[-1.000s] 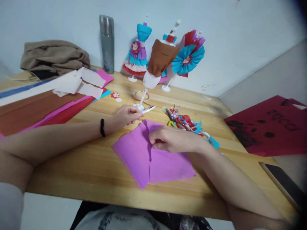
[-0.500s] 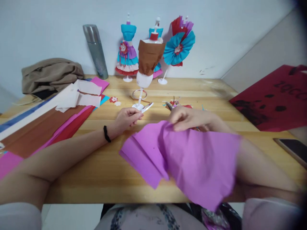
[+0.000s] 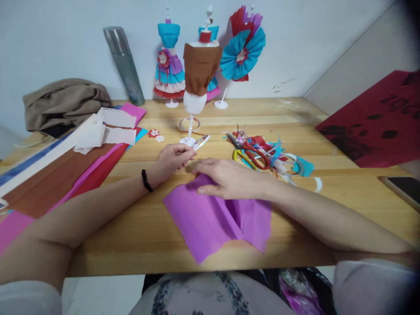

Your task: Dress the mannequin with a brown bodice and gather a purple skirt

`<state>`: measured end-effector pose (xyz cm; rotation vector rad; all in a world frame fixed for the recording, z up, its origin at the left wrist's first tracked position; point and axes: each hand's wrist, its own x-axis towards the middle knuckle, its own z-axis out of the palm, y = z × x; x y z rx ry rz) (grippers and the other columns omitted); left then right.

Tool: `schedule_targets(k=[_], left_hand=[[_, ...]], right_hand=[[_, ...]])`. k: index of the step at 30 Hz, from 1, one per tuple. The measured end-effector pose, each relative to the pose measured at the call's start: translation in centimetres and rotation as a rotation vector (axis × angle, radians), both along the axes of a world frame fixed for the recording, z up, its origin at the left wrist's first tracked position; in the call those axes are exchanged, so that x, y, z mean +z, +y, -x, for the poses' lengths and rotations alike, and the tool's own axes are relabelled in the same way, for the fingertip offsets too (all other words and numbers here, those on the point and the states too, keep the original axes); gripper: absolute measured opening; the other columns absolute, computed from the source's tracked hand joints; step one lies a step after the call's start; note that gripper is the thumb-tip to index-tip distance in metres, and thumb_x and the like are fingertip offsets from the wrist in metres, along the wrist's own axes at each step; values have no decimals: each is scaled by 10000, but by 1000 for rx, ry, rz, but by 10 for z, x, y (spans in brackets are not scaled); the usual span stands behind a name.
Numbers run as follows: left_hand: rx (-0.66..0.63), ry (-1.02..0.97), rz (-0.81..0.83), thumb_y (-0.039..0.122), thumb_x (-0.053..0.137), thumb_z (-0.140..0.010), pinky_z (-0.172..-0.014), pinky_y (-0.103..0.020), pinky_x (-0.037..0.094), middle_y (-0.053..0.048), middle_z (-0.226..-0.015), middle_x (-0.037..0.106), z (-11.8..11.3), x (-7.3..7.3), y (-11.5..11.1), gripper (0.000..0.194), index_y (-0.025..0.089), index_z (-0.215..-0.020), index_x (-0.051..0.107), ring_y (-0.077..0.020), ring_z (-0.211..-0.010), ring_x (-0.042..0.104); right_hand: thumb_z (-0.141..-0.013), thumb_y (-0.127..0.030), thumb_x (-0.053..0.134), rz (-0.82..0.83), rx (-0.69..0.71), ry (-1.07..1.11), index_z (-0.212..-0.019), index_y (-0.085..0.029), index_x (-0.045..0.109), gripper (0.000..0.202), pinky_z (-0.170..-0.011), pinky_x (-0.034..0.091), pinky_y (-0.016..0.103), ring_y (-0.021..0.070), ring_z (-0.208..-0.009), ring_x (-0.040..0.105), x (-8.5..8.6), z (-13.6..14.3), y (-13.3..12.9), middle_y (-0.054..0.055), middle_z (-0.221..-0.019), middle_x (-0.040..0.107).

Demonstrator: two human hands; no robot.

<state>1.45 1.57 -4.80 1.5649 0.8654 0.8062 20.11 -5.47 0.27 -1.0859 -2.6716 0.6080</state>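
Observation:
My left hand (image 3: 173, 161) is closed in a pinch beside the foot of a small dress-form stand, with a thin white strip (image 3: 202, 141) at its fingertips. On the tabletop in front of me lies a purple sheet of crepe paper (image 3: 210, 218), creased and folded over on its right side. My right hand (image 3: 226, 177) rests over its upper edge, thumb apart from the stretched fingers. Just behind stands the white dress form (image 3: 195, 103), wrapped in a brown paper bodice (image 3: 201, 65) with a red neck band. A ring-shaped roll (image 3: 189, 125) is at its stand.
Red-handled scissors (image 3: 259, 157), yellow-handled scissors (image 3: 244, 158) and paper scraps (image 3: 278, 153) lie at right. Coloured paper sheets (image 3: 62, 175) and a brown cloth (image 3: 65, 103) fill the left. A flask (image 3: 126, 65), dressed forms (image 3: 169, 65), a red bag (image 3: 377, 122) and a phone (image 3: 402, 190) stand or lie around.
My right hand has moved left, bringing the purple paper from the air down onto the table. The scissors and scraps behind it have come into view. My left hand keeps its pinch.

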Motion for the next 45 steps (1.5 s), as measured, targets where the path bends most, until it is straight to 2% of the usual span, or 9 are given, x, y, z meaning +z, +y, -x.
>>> schedule_targets(k=[5,10,22,28,31,33,38,42,45], left_hand=[[32,4,37,244,629,-783,-427,-149,334,33,-534,538,-2,0,0,146,123,-709,663,-44,-457,440],[43,-32,58,270,645,-776,-422,-148,333,31,-527,543,-2,-1,1,160,123,-716,675,-46,-459,448],[28,-25,17,273,635,-794,-426,-161,334,26,-523,532,-1,0,1,186,116,-697,657,-51,-459,445],[30,-22,11,318,664,-771,-424,-173,341,18,-540,547,-2,1,0,199,126,-717,670,-58,-460,447],[34,-19,-8,333,668,-769,-418,-178,334,21,-546,544,-2,0,-1,202,135,-727,677,-60,-458,437],[23,-21,-23,340,672,-778,-425,-176,332,22,-540,533,-1,-2,0,213,133,-730,679,-63,-467,435],[12,-31,-28,330,669,-788,-435,-178,334,6,-552,543,0,-5,1,221,122,-715,670,-68,-483,451],[16,1,-36,321,664,-782,-436,-177,330,11,-550,542,-1,-1,0,209,129,-702,660,-67,-481,451],[16,5,-32,326,664,-782,-435,-174,324,12,-549,541,-2,0,-1,210,133,-702,661,-66,-481,449]], right_hand=[[-831,-195,617,154,-14,-26,-760,-171,576,86,-640,373,263,135,-679,512,-18,0,9,15,-747,592],[-853,-366,597,641,42,340,-702,-180,500,259,-531,327,214,75,-548,378,-5,-19,19,-57,-613,432],[-716,-302,725,652,-40,605,-605,-187,512,267,-530,333,216,76,-542,420,7,-33,21,-52,-575,491],[-614,-238,792,702,-198,846,-726,-198,541,278,-510,352,183,70,-542,491,-6,-36,27,-49,-671,597],[-623,-155,718,645,-158,1003,-744,-202,527,231,-523,364,184,70,-562,495,-15,-42,35,-48,-693,588],[-657,-116,639,580,-81,908,-733,-189,557,133,-544,364,199,75,-566,476,-18,-47,42,-42,-673,577],[-723,-42,493,308,-58,138,-782,-135,682,218,-637,379,256,109,-621,515,-8,-54,48,7,-705,647],[-861,-240,560,256,-65,13,-721,-149,631,181,-593,353,263,109,-583,456,-4,-48,42,-12,-619,555],[-824,-319,668,190,-118,42,-731,-161,593,198,-582,338,257,115,-609,453,-9,-42,39,-18,-638,533]])
